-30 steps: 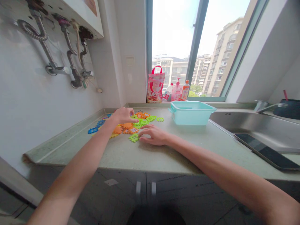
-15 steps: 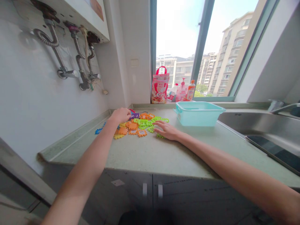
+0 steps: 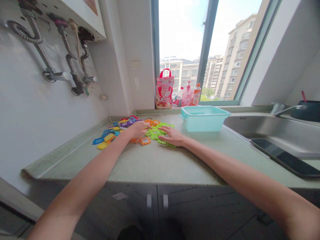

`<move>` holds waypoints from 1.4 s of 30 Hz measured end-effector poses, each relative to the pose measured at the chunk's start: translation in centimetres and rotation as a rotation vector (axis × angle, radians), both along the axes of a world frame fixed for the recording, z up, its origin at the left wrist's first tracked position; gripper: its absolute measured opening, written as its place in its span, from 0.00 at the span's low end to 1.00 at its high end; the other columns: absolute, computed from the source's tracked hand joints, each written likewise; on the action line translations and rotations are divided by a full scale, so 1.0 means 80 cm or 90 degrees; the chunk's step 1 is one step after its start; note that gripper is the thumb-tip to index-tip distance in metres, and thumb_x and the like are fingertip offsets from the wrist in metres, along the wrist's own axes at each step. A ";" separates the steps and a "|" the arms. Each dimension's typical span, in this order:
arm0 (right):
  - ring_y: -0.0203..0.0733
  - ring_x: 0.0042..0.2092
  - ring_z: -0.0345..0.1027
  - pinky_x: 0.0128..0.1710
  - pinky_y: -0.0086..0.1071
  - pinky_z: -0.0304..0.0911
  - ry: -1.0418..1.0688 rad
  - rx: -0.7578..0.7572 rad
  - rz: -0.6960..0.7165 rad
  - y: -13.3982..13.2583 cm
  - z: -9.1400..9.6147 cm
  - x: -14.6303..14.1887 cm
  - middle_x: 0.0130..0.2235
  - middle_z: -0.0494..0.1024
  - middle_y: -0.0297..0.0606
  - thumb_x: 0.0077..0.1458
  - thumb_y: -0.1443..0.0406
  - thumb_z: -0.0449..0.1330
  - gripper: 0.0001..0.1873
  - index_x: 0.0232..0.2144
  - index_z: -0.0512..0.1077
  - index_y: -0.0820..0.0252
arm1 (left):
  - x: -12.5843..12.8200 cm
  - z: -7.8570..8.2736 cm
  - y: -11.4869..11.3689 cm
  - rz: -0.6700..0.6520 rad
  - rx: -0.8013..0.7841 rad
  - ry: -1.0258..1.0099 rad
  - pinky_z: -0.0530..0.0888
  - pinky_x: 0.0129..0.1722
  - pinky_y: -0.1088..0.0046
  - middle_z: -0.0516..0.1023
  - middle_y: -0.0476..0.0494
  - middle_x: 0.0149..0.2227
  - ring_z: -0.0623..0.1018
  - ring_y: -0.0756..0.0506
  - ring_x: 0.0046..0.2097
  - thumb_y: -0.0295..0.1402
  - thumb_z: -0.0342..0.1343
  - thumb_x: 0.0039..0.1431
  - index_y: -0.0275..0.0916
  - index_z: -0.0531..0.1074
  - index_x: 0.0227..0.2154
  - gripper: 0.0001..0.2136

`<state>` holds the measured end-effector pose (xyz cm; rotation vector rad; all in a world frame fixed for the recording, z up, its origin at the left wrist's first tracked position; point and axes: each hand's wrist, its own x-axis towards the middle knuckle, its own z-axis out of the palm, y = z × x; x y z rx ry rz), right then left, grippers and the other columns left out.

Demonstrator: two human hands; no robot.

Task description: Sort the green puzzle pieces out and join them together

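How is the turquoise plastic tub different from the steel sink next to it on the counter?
The turquoise tub is pale blue-green plastic; the sink is bare shiny metal. The tub stands on top of the counter, while the sink is sunk into it. The tub is clearly smaller than the sink. Both are open-topped rectangular basins, side by side below the window.

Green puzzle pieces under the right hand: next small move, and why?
Probably draw the right hand inward, raking the green pieces toward the left hand. Both hands lie flat on the scattered pile, nothing pinched, and the green ones spread loose on the counter short of the teal tub.
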<state>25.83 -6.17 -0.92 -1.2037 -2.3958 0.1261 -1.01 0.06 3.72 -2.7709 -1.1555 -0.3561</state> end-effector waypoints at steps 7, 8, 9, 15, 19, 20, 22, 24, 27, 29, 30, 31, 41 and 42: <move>0.59 0.71 0.60 0.70 0.51 0.57 -0.035 -0.036 0.025 0.004 0.001 0.003 0.70 0.68 0.50 0.65 0.41 0.58 0.35 0.65 0.73 0.55 | 0.003 -0.011 0.004 0.116 0.130 0.094 0.67 0.64 0.56 0.79 0.42 0.61 0.75 0.38 0.61 0.28 0.51 0.65 0.47 0.82 0.53 0.19; 0.58 0.70 0.62 0.70 0.49 0.58 -0.034 -0.030 0.023 0.004 0.001 0.003 0.69 0.69 0.51 0.66 0.42 0.58 0.35 0.64 0.73 0.55 | 0.006 -0.014 0.004 0.127 0.127 0.114 0.65 0.66 0.54 0.78 0.41 0.61 0.73 0.37 0.63 0.29 0.51 0.65 0.46 0.83 0.50 0.17; 0.57 0.70 0.63 0.69 0.49 0.58 -0.032 -0.022 0.019 0.005 0.002 0.005 0.68 0.70 0.51 0.67 0.43 0.58 0.34 0.64 0.73 0.56 | 0.009 -0.015 0.004 0.134 0.121 0.125 0.63 0.67 0.52 0.78 0.42 0.61 0.72 0.36 0.63 0.30 0.52 0.65 0.46 0.84 0.47 0.16; 0.55 0.69 0.64 0.70 0.48 0.57 0.016 0.027 -0.036 0.017 0.004 0.019 0.67 0.71 0.52 0.69 0.44 0.55 0.34 0.66 0.70 0.57 | 0.029 -0.018 -0.001 0.002 0.084 0.068 0.64 0.68 0.59 0.81 0.46 0.59 0.75 0.40 0.62 0.38 0.55 0.65 0.48 0.86 0.41 0.13; 0.58 0.73 0.57 0.72 0.51 0.52 -0.008 0.004 -0.087 0.030 0.001 0.027 0.73 0.61 0.52 0.66 0.41 0.58 0.40 0.70 0.65 0.54 | 0.041 -0.020 -0.009 -0.104 0.047 -0.006 0.67 0.67 0.64 0.81 0.44 0.59 0.76 0.42 0.62 0.42 0.50 0.71 0.45 0.84 0.47 0.17; 0.60 0.73 0.55 0.72 0.52 0.52 -0.026 -0.013 -0.092 0.033 -0.001 0.027 0.73 0.61 0.53 0.65 0.40 0.58 0.41 0.71 0.64 0.54 | 0.043 -0.020 -0.010 -0.097 0.051 -0.018 0.68 0.67 0.63 0.81 0.44 0.58 0.76 0.42 0.61 0.39 0.50 0.71 0.44 0.83 0.50 0.17; 0.60 0.73 0.56 0.72 0.52 0.52 -0.058 -0.042 -0.088 0.035 -0.003 0.026 0.72 0.63 0.53 0.65 0.39 0.57 0.42 0.71 0.64 0.55 | 0.046 -0.020 -0.009 -0.060 0.070 -0.033 0.68 0.66 0.62 0.81 0.43 0.58 0.77 0.42 0.61 0.33 0.49 0.69 0.43 0.80 0.55 0.18; 0.59 0.71 0.60 0.71 0.50 0.53 -0.071 -0.046 -0.076 0.036 -0.004 0.024 0.70 0.67 0.52 0.66 0.40 0.56 0.40 0.70 0.67 0.56 | 0.048 -0.020 -0.002 -0.019 0.090 -0.037 0.68 0.66 0.64 0.80 0.42 0.60 0.76 0.43 0.62 0.28 0.49 0.67 0.42 0.76 0.60 0.22; 0.55 0.69 0.64 0.70 0.47 0.56 -0.064 -0.028 -0.071 0.034 -0.002 0.023 0.68 0.71 0.48 0.67 0.42 0.57 0.35 0.67 0.70 0.53 | 0.058 -0.020 0.016 0.030 0.098 0.020 0.66 0.67 0.65 0.74 0.40 0.66 0.72 0.43 0.67 0.25 0.49 0.65 0.41 0.70 0.65 0.26; 0.53 0.68 0.65 0.69 0.45 0.57 -0.060 -0.022 -0.080 0.033 -0.001 0.024 0.67 0.72 0.47 0.67 0.44 0.58 0.33 0.66 0.71 0.52 | 0.069 -0.020 0.029 0.058 0.094 0.078 0.66 0.67 0.65 0.71 0.39 0.68 0.70 0.42 0.68 0.27 0.50 0.65 0.42 0.68 0.66 0.27; 0.53 0.68 0.65 0.69 0.45 0.58 -0.058 -0.020 -0.085 0.033 -0.001 0.025 0.67 0.72 0.47 0.67 0.45 0.58 0.32 0.66 0.71 0.52 | 0.075 -0.020 0.035 0.068 0.093 0.099 0.66 0.66 0.65 0.72 0.39 0.67 0.71 0.42 0.68 0.28 0.51 0.65 0.43 0.69 0.65 0.26; 0.52 0.68 0.65 0.69 0.44 0.58 -0.058 -0.018 -0.088 0.033 -0.001 0.026 0.67 0.72 0.47 0.68 0.45 0.58 0.32 0.66 0.71 0.53 | 0.080 -0.021 0.039 0.076 0.095 0.109 0.67 0.65 0.64 0.75 0.40 0.65 0.72 0.41 0.66 0.30 0.51 0.66 0.44 0.71 0.64 0.24; 0.56 0.68 0.65 0.67 0.47 0.59 -0.054 -0.021 -0.099 0.039 -0.005 0.025 0.68 0.71 0.50 0.69 0.44 0.56 0.34 0.68 0.68 0.55 | 0.068 -0.008 0.027 0.192 0.146 0.160 0.66 0.59 0.53 0.84 0.31 0.48 0.80 0.34 0.52 0.47 0.51 0.67 0.39 0.78 0.46 0.19; 0.57 0.68 0.65 0.67 0.48 0.59 -0.051 -0.023 -0.099 0.039 -0.005 0.025 0.68 0.71 0.50 0.69 0.45 0.56 0.34 0.68 0.68 0.54 | 0.067 -0.008 0.027 0.212 0.158 0.167 0.65 0.60 0.52 0.84 0.30 0.47 0.80 0.33 0.52 0.49 0.51 0.66 0.38 0.79 0.45 0.21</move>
